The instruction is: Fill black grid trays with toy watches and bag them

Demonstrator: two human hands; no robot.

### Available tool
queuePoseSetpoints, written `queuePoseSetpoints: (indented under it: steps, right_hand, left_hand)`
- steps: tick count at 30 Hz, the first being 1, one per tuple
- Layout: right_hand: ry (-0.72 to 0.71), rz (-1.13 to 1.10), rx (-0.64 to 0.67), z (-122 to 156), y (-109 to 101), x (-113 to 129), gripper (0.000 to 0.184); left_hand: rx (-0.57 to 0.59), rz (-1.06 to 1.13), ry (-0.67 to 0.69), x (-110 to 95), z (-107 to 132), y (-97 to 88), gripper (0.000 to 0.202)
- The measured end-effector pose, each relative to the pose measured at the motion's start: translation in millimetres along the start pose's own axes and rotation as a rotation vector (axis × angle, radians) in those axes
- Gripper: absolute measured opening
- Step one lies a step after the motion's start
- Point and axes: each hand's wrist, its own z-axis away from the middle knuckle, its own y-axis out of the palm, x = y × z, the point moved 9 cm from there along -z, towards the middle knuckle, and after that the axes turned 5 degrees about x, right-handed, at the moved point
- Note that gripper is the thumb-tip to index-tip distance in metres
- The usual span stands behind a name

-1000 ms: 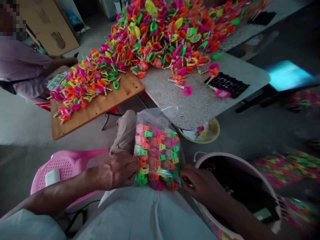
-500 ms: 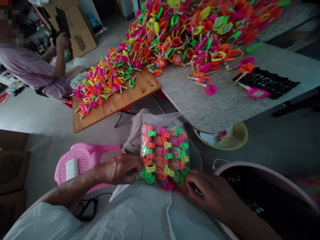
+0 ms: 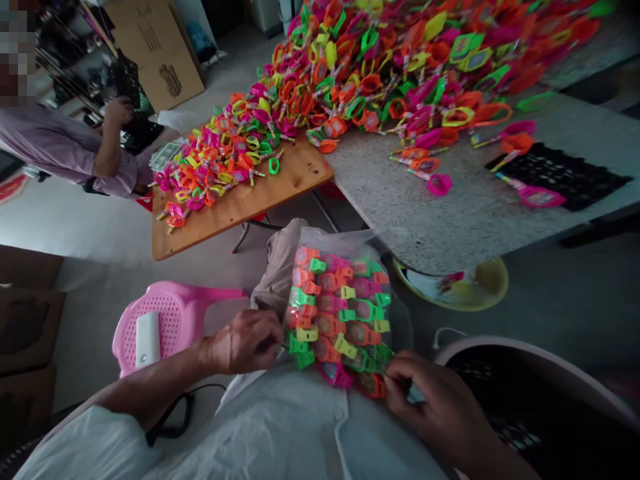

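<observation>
A clear plastic bag [image 3: 333, 243] lies on my lap, packed with rows of toy watches [image 3: 330, 303] in orange, green, pink and yellow. At the bag's lower left edge my left hand [image 3: 250, 341] is closed, its thumb and fingers pinching the film. On the opposite side my right hand [image 3: 425, 390] grips the lower right edge between thumb and bent fingers. The lowest watches lie between both hands, against my light shirt. What exactly is between the fingertips is partly hidden.
A big heap of loose toy watches [image 3: 350, 80] covers the grey table [image 3: 390, 220] and the wooden table [image 3: 240, 207]. A black mesh sheet [image 3: 575, 177] lies right. Around me are a pink stool [image 3: 175, 327], a yellow basin [image 3: 495, 287] and a large tub [image 3: 500, 343]. Another person [image 3: 65, 147] sits left.
The view has shifted, so the bag and both hands appear slightly farther right. Both hands stay at the bag's edges. The other person's arm has lowered a little.
</observation>
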Motion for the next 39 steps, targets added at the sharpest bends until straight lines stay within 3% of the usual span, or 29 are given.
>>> queuePoseSetpoints:
  steps: [6, 14, 19, 25, 30, 33, 39]
  right_hand:
    - [-0.035, 0.048, 0.121, 8.6, 3.4, 0.9, 0.016]
    - [0.025, 0.046, 0.224, 21.5, 1.7, -7.4, 0.015]
    - [0.055, 0.044, 0.211, 33.0, 4.2, -6.6, 0.015]
    - [0.139, -0.033, 0.156, 31.8, 0.6, -5.0, 0.016]
    - [0.184, -0.095, -0.057, 3.4, -43.2, 1.6, 0.015]
    - [0.189, -0.062, -0.237, -17.5, -79.5, 5.6, 0.010]
    - [0.269, -0.113, -0.518, -52.9, -139.3, 3.5, 0.010]
  left_hand:
    - [0.223, -0.125, 0.148, -21.2, -0.7, 8.5, 0.014]
    - [0.313, -0.101, 0.096, -36.0, -17.8, 14.7, 0.018]
    - [0.326, -0.138, 0.099, -40.6, -16.0, 23.7, 0.016]
    - [0.384, 0.088, -0.026, -35.6, -22.1, 20.2, 0.020]
    - [0.417, 0.470, -0.317, -17.6, -33.2, -1.5, 0.002]
    - [0.292, 0.731, -0.459, -6.0, -47.8, -21.1, 0.017]
    - [0.010, 1.045, -0.408, -16.4, -114.2, -66.3, 0.022]
